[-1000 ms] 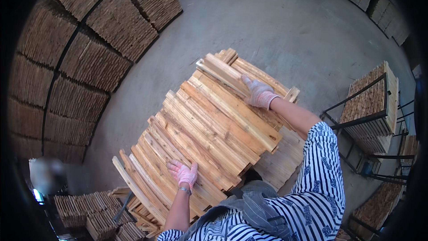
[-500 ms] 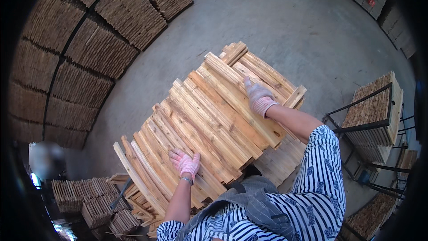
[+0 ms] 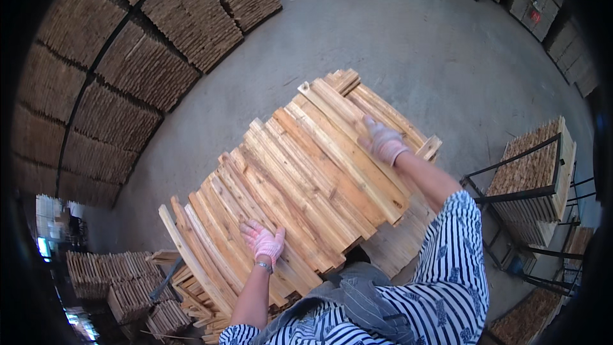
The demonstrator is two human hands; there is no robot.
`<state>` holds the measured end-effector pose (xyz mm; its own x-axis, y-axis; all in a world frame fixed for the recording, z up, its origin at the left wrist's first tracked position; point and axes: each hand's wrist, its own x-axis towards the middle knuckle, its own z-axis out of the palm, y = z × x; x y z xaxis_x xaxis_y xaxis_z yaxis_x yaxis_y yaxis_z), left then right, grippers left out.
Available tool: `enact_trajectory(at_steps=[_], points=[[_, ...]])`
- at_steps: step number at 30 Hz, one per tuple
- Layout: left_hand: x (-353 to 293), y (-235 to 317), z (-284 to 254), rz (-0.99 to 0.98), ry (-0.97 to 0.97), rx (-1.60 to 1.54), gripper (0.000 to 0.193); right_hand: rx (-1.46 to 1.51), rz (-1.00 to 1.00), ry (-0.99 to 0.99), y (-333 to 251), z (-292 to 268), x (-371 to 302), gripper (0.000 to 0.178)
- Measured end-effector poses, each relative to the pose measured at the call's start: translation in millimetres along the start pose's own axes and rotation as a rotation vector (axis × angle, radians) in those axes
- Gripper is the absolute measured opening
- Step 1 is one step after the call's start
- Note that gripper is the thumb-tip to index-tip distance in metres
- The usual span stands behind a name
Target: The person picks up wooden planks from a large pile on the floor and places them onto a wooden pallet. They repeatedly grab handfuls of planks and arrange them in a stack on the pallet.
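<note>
A layer of long wooden planks (image 3: 300, 172) lies side by side on a stack before me, their ends uneven. My left hand (image 3: 263, 241), in a pink-and-white knit glove, rests on the planks left of the middle with its fingers spread. Farther right, my gloved right hand (image 3: 385, 141) is at the boards near the right end of the layer, fingers apart and a little blurred. Beside it, a short crosspiece (image 3: 429, 148) shows at the right edge of the stack. Paler boards (image 3: 391, 247) of a lower layer show at the near right.
Tall strapped stacks of wood (image 3: 147, 45) line the left side. To the right stands a black metal rack (image 3: 520, 193) with bundled boards. Smaller wood piles (image 3: 131, 294) sit at the lower left, and grey concrete floor (image 3: 383, 25) spreads beyond the planks.
My right hand has shifted slightly right and nearer, its fingers more spread. A plank edge left of it now stands out more distinctly. My left hand stays on the planks; the view has shifted slightly.
</note>
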<state>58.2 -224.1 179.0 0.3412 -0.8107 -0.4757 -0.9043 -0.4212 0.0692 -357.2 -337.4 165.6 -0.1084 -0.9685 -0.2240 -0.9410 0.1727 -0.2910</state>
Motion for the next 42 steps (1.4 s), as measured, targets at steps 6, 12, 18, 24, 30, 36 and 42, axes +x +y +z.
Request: enact_trajectory(at_steps=[6, 12, 18, 24, 30, 36, 42], points=[[8, -22, 6, 0.144, 0.076, -0.111, 0.116, 0.206, 0.067, -0.028, 20, -30, 30, 0.076], [0, -44, -13, 0.264, 0.102, -0.551, 0.097, 0.041, 0.180, 0.043, 30, -5, 39, 0.087], [1, -48, -5, -0.091, 0.250, -0.617, 0.104, 0.015, 0.149, -0.011, -16, -3, 14, 0.087], [59, -56, 23, -0.136, 0.321, -0.432, 0.099, 0.042, -0.496, 0.610, -78, 63, -29, 0.071], [7, -2, -46, 0.202, -0.067, -1.403, 0.065, 0.966, -0.380, -0.394, -221, 69, -134, 0.086], [-31, 70, -76, 0.528, -0.388, -1.479, 0.084, 1.326, -0.124, -0.548, -203, 0, -146, 0.106], [-2, 14, -35, 0.620, 0.057, -0.125, 0.096, 0.354, 0.018, -0.038, -72, -65, -84, 0.095]])
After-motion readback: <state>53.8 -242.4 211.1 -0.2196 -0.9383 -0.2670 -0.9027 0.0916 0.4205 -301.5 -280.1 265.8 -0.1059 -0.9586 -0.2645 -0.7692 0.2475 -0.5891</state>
